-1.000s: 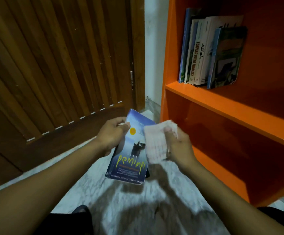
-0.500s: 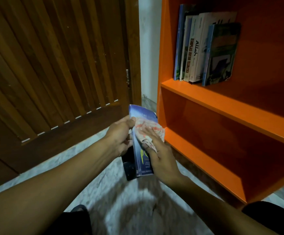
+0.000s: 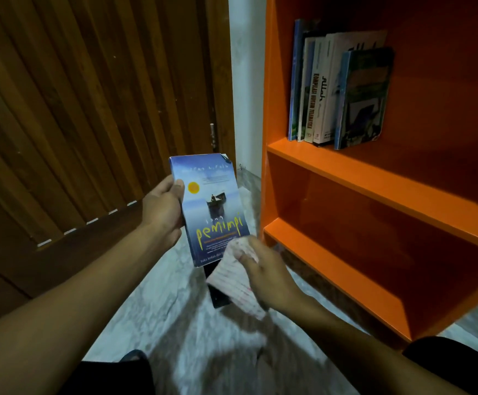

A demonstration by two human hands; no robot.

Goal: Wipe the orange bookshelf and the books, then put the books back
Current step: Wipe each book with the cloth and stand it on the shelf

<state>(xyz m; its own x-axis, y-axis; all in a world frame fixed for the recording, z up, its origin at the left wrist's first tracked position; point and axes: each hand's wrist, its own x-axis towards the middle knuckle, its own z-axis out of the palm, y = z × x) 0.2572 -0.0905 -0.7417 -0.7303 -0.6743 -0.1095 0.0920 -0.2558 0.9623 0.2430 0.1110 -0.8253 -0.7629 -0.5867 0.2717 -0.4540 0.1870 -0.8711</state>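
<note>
My left hand grips the left edge of a blue book titled "pemimpi", held upright with its cover toward me. My right hand holds a white cloth with pink lines at the book's lower right corner. The orange bookshelf stands on the right. Several books stand upright at the left end of its upper shelf. The lower shelf has nothing on it.
A dark flat object lies on the marble floor under the cloth. A brown slatted wooden door fills the left. A white wall strip separates door and shelf. My dark-clothed knees show at the bottom.
The book has turned from edge-on to cover facing me. My right hand with the cloth has slid down from the cover's upper part to its lower right corner.
</note>
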